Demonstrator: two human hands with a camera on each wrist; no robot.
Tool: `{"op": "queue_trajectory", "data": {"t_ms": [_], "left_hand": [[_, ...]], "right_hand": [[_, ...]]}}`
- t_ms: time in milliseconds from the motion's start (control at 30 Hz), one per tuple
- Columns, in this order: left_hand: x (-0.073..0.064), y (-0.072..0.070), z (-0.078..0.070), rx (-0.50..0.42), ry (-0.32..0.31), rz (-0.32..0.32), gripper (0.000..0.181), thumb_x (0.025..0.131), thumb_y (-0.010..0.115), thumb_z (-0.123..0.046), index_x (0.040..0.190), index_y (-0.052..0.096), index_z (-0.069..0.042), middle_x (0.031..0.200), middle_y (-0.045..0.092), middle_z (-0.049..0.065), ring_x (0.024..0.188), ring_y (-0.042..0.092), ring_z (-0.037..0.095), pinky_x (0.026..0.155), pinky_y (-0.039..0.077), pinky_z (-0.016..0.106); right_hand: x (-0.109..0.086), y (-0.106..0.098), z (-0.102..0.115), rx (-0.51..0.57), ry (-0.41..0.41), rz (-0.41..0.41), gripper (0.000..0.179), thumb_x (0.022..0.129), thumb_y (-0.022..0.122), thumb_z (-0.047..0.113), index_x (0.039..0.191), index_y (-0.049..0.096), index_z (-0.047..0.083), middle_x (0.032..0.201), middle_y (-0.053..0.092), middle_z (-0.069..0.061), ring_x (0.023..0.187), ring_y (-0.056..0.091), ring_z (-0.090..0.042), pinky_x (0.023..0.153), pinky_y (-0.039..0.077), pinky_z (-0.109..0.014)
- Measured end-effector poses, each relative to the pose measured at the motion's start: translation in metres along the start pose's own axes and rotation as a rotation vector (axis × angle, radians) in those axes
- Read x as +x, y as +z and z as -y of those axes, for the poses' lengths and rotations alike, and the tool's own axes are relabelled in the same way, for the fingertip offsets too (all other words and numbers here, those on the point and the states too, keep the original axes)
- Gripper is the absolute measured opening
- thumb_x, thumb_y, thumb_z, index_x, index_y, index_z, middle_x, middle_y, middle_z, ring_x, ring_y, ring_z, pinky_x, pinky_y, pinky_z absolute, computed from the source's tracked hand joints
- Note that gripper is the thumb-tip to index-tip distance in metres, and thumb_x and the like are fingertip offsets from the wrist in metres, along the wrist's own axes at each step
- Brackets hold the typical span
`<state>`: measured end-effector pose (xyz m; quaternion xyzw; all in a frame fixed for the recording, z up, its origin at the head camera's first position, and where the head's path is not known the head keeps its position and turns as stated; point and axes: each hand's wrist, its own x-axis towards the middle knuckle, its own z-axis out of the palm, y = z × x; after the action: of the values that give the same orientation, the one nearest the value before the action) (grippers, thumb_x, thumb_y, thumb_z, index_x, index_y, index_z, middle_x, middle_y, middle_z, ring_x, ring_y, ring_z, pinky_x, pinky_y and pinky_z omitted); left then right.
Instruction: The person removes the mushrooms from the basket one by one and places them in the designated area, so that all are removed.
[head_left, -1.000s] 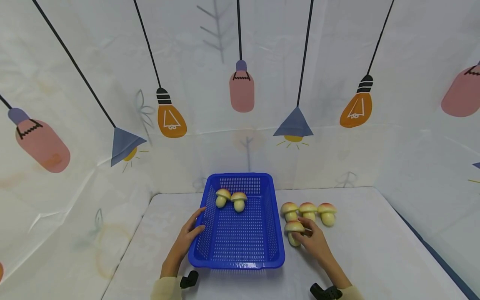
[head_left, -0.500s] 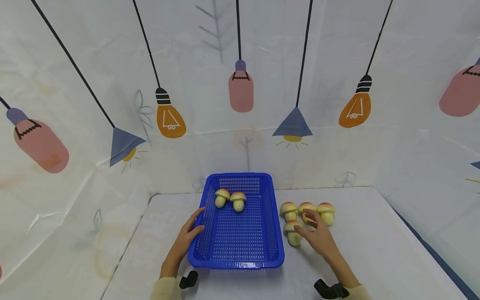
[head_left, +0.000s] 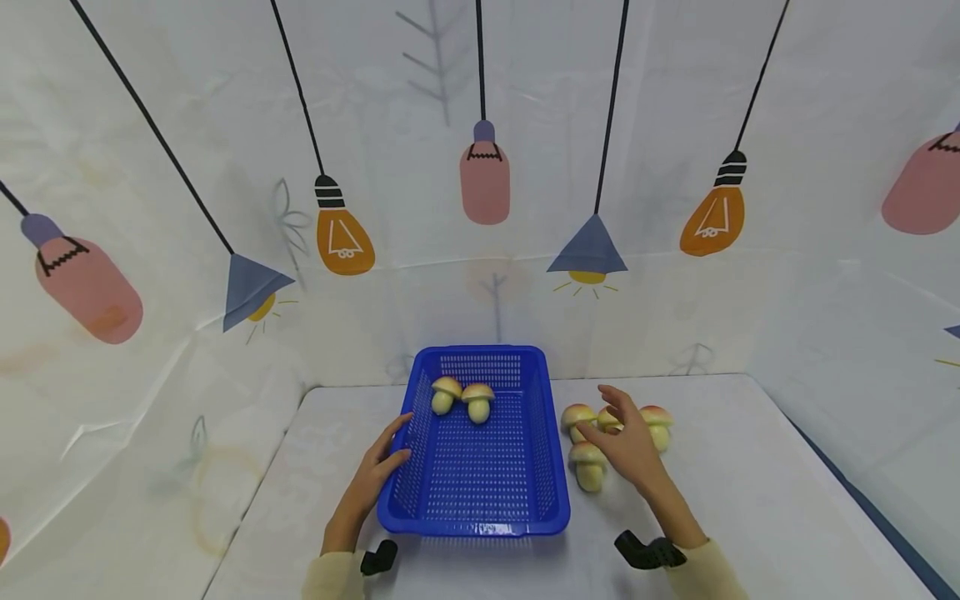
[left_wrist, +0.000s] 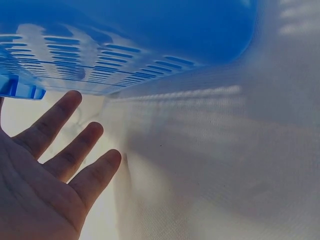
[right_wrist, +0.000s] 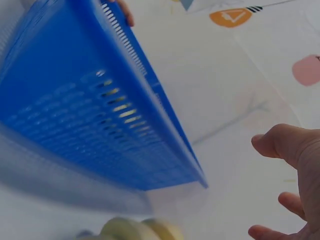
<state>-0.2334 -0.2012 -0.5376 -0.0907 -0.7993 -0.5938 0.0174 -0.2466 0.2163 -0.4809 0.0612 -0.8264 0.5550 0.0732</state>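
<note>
A blue slotted plastic basket (head_left: 472, 528) stands on the table, with two toy mushrooms (head_left: 477, 403) side by side near its far end. My left hand (head_left: 371, 473) rests thumb and forefinger on the basket's left rim; in the left wrist view its other fingers (left_wrist: 70, 155) stretch out straight and spread beside the wall. Right of the basket, three more mushrooms (head_left: 577, 416) form a row, with another mushroom (head_left: 588, 468) just in front. Over that row hovers my right hand (head_left: 633, 442), fingers apart and holding nothing, partly hiding the middle mushroom.
A white cloth covers the table (head_left: 720, 500). Behind it hangs a pale sheet (head_left: 420, 308) printed with lamps and bulbs. Each wrist wears a black camera mount (head_left: 649, 552). Blurred mushrooms (right_wrist: 125, 230) show low in the right wrist view.
My right hand has left the front mushroom, which it held a second ago, and moved up and away over the back row. The left hand and the basket have stayed put.
</note>
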Motion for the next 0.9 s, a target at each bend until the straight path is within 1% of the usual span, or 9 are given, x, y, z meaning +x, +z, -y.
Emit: {"op": "queue_trajectory", "data": {"t_ms": [167,300,500,667,833,900], "left_hand": [[0.0,0.0,0.0,-0.007,0.008,0.006,0.059,0.103,0.053,-0.018,0.16,0.037,-0.022,0.159,0.04,0.027,0.132,0.052,0.047,0.1,0.048,0.057],[0.0,-0.001,0.001,-0.012,0.011,0.007,0.059,0.103,0.053,-0.018,0.16,0.038,-0.021,0.158,0.04,0.028,0.131,0.053,0.046,0.1,0.049,0.056],[0.002,-0.001,0.002,-0.015,0.011,0.014,0.06,0.103,0.054,-0.019,0.16,0.037,-0.021,0.156,0.043,0.029,0.128,0.055,0.046,0.097,0.051,0.054],[0.002,-0.002,0.003,-0.014,0.003,0.01,0.06,0.102,0.054,-0.02,0.16,0.038,-0.021,0.153,0.046,0.03,0.126,0.057,0.045,0.096,0.052,0.053],[0.003,-0.002,0.005,-0.011,0.007,0.007,0.06,0.102,0.054,-0.019,0.16,0.038,-0.021,0.153,0.046,0.03,0.125,0.057,0.044,0.095,0.052,0.05],[0.003,-0.003,0.005,-0.024,0.013,0.018,0.061,0.102,0.054,-0.018,0.16,0.036,-0.02,0.154,0.044,0.03,0.127,0.056,0.045,0.095,0.051,0.048]], "right_hand": [[0.01,0.012,0.016,0.011,-0.012,0.032,0.077,0.093,0.075,0.024,0.155,0.035,0.005,0.163,0.033,-0.022,0.149,0.029,-0.051,0.113,0.036,-0.063],[0.018,0.026,0.025,-0.026,-0.042,0.067,0.081,0.092,0.076,0.028,0.157,0.033,0.008,0.164,0.032,-0.02,0.15,0.028,-0.049,0.114,0.036,-0.063],[0.03,0.047,0.037,-0.057,-0.108,0.101,0.084,0.09,0.078,0.03,0.157,0.033,0.006,0.163,0.033,-0.022,0.149,0.03,-0.049,0.112,0.038,-0.063],[0.04,0.06,0.047,-0.067,-0.138,0.15,0.085,0.09,0.078,0.029,0.158,0.033,0.007,0.164,0.031,-0.023,0.15,0.032,-0.046,0.113,0.038,-0.061],[0.05,0.073,0.054,-0.082,-0.168,0.183,0.086,0.089,0.079,0.029,0.158,0.033,0.007,0.161,0.035,-0.025,0.149,0.035,-0.044,0.112,0.04,-0.061],[0.053,0.079,0.056,-0.087,-0.16,0.188,0.087,0.088,0.08,0.029,0.158,0.033,0.008,0.161,0.037,-0.024,0.149,0.036,-0.043,0.112,0.039,-0.062]]}}
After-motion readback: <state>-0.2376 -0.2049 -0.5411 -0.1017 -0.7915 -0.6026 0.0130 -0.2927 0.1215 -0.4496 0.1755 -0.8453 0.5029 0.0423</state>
